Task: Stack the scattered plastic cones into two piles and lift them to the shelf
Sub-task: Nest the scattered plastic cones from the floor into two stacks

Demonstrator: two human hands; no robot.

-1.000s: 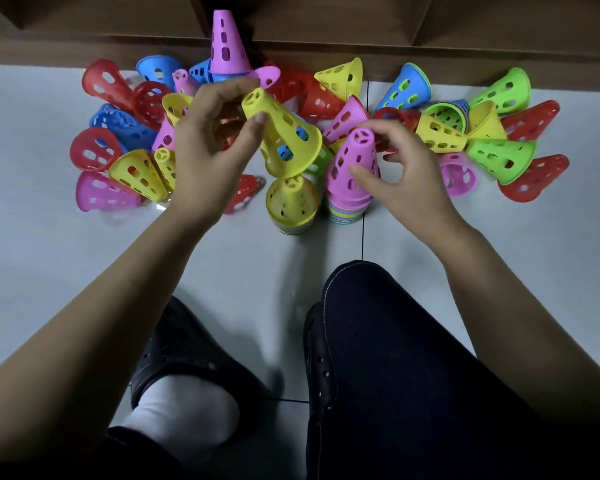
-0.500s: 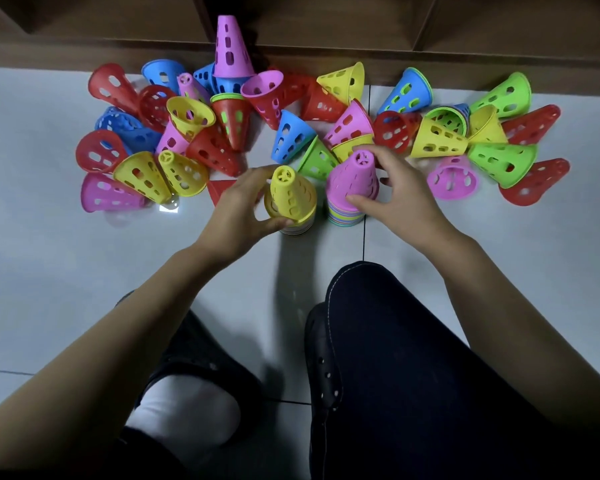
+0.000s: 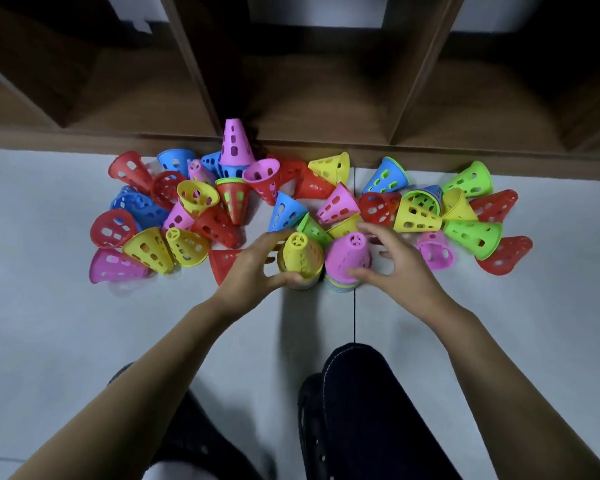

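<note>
Down on the pale tiled floor [image 3: 56, 341], a person is crouching in front of a low wooden shelf [image 3: 326, 109] and reaching both bare arms forward. The left hand [image 3: 252, 268] is gripping the yellow-topped pile [image 3: 300, 256], with the thumb curling along its near side and the fingers wrapping round its far side. Just beside it, touching or nearly touching, the pink-topped pile [image 3: 347, 256] is standing upright, with pastel rims showing in layers at its base. The right hand [image 3: 397, 268] is arching round this second pile. Its thumb is lying against the lower rims, while its fingers are bending and spreading apart past the pile's far side. Whether those fingers are actually touching the plastic cannot be told.

Both piles are sitting on the floor close to a dark tile joint, between the two hands and short of the shelf. Beyond them the loose cones [image 3: 418, 211] are lying scattered in a wide band along the shelf's base, most of them tipped on their sides, in red, blue, yellow, green and pink. One tall pink cone [image 3: 234, 143] is standing upright on blue ones, right against a shelf divider. Nearer the camera, a knee [image 3: 378, 410] in dark cloth is jutting forward on the right, and a black shoe [image 3: 201, 441] is showing on the left.
</note>
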